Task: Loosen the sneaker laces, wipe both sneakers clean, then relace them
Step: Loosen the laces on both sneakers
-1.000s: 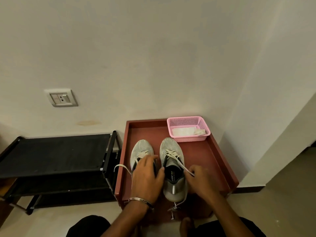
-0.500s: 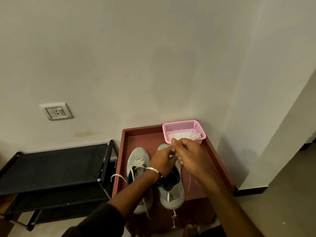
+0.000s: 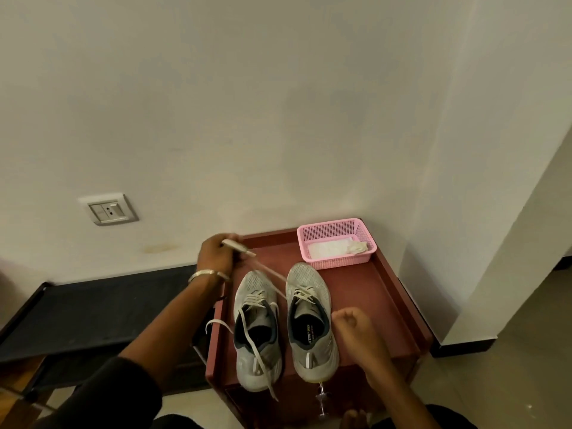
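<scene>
Off-white wall across most of the view, with a switch-and-socket plate low on the left. Below that, a black low rack on the left, just beside a reddish-brown stand with a raised rim, set in the corner. On the stand, 2 grey sneakers side by side, toes toward the wall, heels at the near edge: left sneaker with loose laces trailing, 1 end over the stand's left rim and another hanging past the heel; right sneaker with its lace crossings slack over the tongue. Behind the right sneaker's toe, at the far right corner of the stand, a pink mesh basket holding a white cloth. Left hand raised above the stand's far left corner, bangle at the wrist, fingers curled round a lace drawn taut and slanting down to the right sneaker's eyelets. Right hand low, just beside the right sneaker's outer side, fingers loosely curled; cannot tell whether anything sits in its grip.
</scene>
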`<state>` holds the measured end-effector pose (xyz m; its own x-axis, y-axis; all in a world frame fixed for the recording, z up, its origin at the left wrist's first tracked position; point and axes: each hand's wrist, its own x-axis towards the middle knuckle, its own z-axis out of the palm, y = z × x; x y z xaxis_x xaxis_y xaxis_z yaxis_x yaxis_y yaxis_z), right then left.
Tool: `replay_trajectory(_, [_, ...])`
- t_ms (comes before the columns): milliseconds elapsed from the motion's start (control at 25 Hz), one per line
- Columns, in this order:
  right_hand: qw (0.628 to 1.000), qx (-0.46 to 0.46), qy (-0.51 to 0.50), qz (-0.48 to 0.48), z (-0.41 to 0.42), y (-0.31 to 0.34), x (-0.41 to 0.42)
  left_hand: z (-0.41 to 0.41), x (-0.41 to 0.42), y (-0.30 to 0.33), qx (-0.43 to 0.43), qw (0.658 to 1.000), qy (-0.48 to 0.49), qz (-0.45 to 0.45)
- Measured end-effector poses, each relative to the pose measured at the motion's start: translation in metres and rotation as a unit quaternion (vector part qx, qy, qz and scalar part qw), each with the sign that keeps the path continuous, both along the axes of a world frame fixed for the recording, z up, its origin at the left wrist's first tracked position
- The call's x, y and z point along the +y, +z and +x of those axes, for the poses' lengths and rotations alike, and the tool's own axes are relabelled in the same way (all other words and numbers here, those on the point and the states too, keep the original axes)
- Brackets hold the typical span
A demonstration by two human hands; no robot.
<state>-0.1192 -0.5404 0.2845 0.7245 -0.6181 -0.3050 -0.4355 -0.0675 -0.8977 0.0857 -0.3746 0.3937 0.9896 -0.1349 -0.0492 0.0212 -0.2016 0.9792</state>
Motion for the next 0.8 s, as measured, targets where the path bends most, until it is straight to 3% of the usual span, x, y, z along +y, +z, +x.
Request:
replay_trajectory(160, [0.998,0.009,0.048,-0.040,0.005,-0.007,0.007,0.010,0.044,-0.034,0.136,0.989,0.058,0.010])
replay_trajectory(240, [0.995,0.024,0.062,-0.072,0.009,-0.011,0.010,0.009,0.046,-0.038,0.162,0.985,0.064,-0.014])
replay_trajectory(520, [0.981,0.097,0.052,-0.161,0.022,-0.013,0.013,-0.008,0.014,-0.023,0.130,0.991,0.015,-0.030])
replay_trajectory(800, [0.995,-0.038,-0.020,-0.093,-0.003,0.007,0.006,-0.028,-0.010,-0.063,0.038,0.993,-0.008,0.113])
